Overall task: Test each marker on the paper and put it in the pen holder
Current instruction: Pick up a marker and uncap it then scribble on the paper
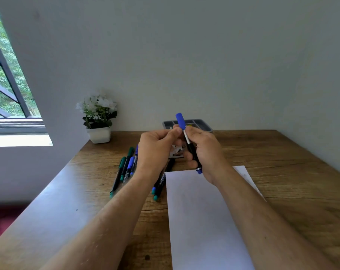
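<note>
Two bare forearms, no sleeves in view, left hand (157,147), right hand (205,151), short-nailed fingers (177,131)

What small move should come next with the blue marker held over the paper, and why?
Probably pull the cap off. The right hand grips the blue marker by its barrel, the left hand pinches at its blue cap, which looks still seated, and the paper shows no clear test mark.

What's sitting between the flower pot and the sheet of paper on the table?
In the head view, loose markers lie between the flower pot and the paper, partly under the left hand.
</note>
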Action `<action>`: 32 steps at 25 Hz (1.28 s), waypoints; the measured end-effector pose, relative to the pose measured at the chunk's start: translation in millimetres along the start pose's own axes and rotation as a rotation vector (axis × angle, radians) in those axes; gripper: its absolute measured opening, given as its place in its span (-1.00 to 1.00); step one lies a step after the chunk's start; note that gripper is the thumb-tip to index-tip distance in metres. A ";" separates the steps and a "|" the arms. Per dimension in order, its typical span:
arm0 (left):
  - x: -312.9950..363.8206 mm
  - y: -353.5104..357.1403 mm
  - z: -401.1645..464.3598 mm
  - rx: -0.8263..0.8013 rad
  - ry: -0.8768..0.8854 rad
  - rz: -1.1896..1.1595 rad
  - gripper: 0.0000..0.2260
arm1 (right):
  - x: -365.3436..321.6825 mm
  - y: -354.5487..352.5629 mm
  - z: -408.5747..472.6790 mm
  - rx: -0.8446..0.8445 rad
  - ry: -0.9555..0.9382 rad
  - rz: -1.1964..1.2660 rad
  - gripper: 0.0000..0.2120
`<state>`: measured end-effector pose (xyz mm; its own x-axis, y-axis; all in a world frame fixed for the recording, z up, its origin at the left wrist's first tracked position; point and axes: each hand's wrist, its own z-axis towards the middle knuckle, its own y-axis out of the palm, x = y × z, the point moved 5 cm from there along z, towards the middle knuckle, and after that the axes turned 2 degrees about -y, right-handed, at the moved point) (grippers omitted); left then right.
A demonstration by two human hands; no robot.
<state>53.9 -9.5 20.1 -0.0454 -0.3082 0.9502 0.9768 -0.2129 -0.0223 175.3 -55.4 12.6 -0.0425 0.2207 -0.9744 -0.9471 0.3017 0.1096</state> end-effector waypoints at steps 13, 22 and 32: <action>1.2 11.3 23.2 -0.050 -0.082 -0.159 -0.82 | -1.8 -8.3 2.9 0.146 -0.359 -0.736 -0.77; -15.7 -3.1 16.7 -0.032 -0.207 -0.342 -0.84 | -2.5 -1.7 -1.5 0.144 -0.452 -1.010 -0.64; -8.1 -15.4 17.6 -0.082 -0.341 -0.972 -0.88 | -11.2 -23.6 -4.1 0.270 -0.412 -0.468 -0.61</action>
<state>42.9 12.6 18.2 -0.7336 0.3071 0.6063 0.5318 -0.2960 0.7934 196.9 -68.8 20.1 0.5283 0.3298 -0.7823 -0.7211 0.6608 -0.2084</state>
